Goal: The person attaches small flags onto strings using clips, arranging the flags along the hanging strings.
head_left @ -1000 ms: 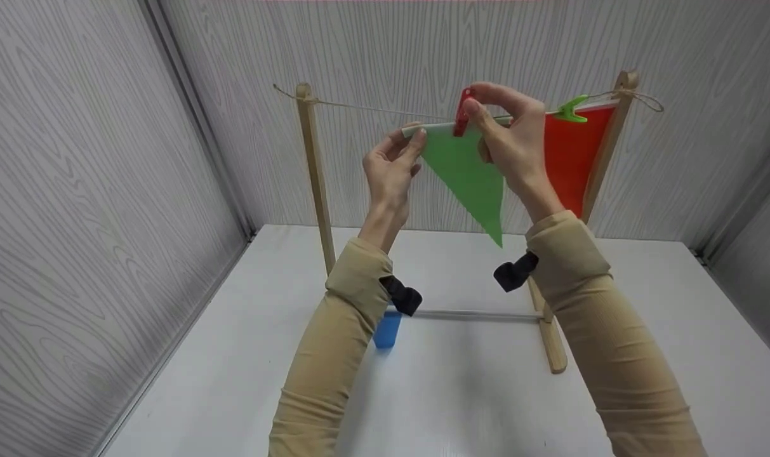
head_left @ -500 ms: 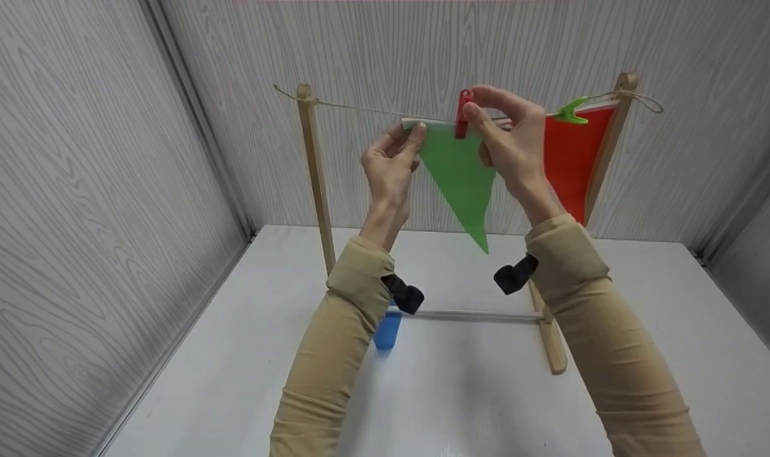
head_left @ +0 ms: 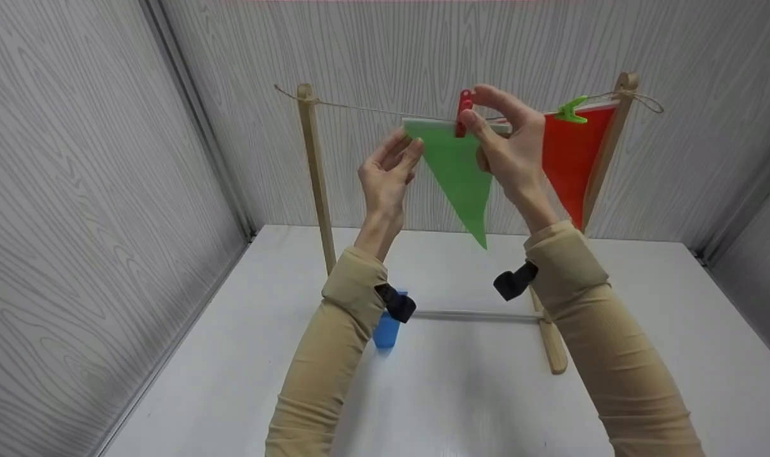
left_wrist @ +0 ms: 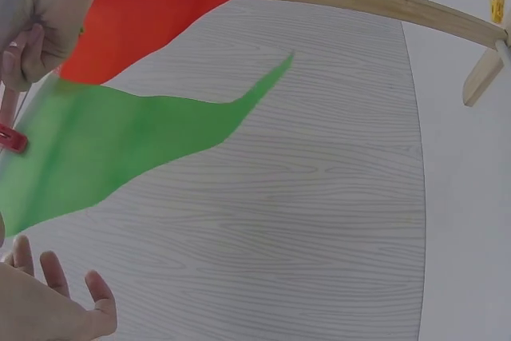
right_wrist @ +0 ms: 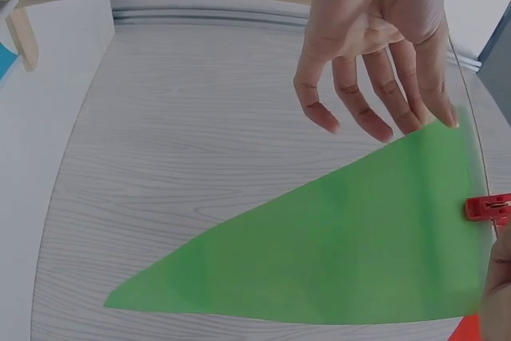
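Observation:
A green pennant (head_left: 456,168) hangs by its pale top edge from a thin string (head_left: 362,108), its tip pointing down. A red clothespin (head_left: 463,120) stands upright over the middle of that edge. My right hand (head_left: 515,143) pinches the clothespin's upper end between thumb and index finger. At the pennant's upper left corner, my left hand (head_left: 385,181) has loosened; its fingers (right_wrist: 357,105) spread in the right wrist view, with the thumb tip beside or touching the cloth edge. To the right, a red pennant (head_left: 569,165) hangs with a lime green clothespin (head_left: 572,111) on its top edge.
Two wooden posts (head_left: 315,171) carry the string, and a pale crossbar (head_left: 473,315) runs low between their feet. A blue piece (head_left: 386,332) lies partly behind the left sleeve. A yellow clothespin (left_wrist: 497,1) shows near a post foot. Patterned panels surround the white table (head_left: 200,355).
The left thumb and fingers have slid down off the pennant's upper left corner and parted. The pennant's tip has swung left. The right hand stays at the red clothespin.

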A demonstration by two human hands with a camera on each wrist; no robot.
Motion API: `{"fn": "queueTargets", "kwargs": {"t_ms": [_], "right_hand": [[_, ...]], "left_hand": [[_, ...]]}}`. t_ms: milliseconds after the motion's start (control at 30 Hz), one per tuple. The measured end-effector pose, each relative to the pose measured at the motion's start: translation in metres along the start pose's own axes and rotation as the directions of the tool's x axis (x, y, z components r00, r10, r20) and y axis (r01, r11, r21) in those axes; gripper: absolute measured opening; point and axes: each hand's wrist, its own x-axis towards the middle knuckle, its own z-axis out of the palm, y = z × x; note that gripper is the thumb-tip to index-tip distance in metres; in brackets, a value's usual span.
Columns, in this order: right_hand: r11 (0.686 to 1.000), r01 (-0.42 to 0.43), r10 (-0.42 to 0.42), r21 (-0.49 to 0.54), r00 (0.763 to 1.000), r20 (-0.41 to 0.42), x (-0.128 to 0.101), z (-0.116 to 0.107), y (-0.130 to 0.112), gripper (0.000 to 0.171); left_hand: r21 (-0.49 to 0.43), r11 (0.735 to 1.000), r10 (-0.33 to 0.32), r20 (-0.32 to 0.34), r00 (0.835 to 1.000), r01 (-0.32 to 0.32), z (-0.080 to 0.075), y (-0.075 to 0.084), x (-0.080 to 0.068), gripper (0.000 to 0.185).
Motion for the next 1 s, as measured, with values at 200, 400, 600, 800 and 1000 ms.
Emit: {"fn": "queueTargets", "kwargs": {"t_ms": [200, 400, 600, 800, 1000], "right_hand": [[0.998, 0.028, -0.026, 0.052, 0.999, -0.039, -0.005, 0.003, 0.005, 0.044], [0.994, 0.078, -0.072, 0.072, 0.994, -0.077, -0.012, 0.005, 0.011, 0.043], [0.986, 0.087, -0.073, 0.139, 0.992, -0.106, -0.025, 0.006, 0.018, 0.042], [0.954, 0.147, -0.122, 0.261, 0.986, -0.11, -0.05, 0.007, 0.032, 0.041], [0.935, 0.099, -0.086, 0.341, 0.995, -0.054, -0.084, 0.007, 0.057, 0.035]], "left_hand": [[0.035, 0.999, 0.012, 0.023, 1.0, -0.013, -0.008, -0.014, -0.004, 0.04], [0.063, 0.997, 0.034, 0.063, 0.997, -0.038, -0.019, -0.028, -0.009, 0.039], [0.191, 0.979, 0.051, 0.091, 0.995, -0.068, -0.039, -0.046, -0.016, 0.039], [0.267, 0.963, 0.004, 0.087, 0.996, -0.028, -0.063, -0.065, -0.025, 0.039], [0.304, 0.952, -0.06, 0.089, 0.994, 0.031, -0.083, -0.089, -0.035, 0.04]]}}
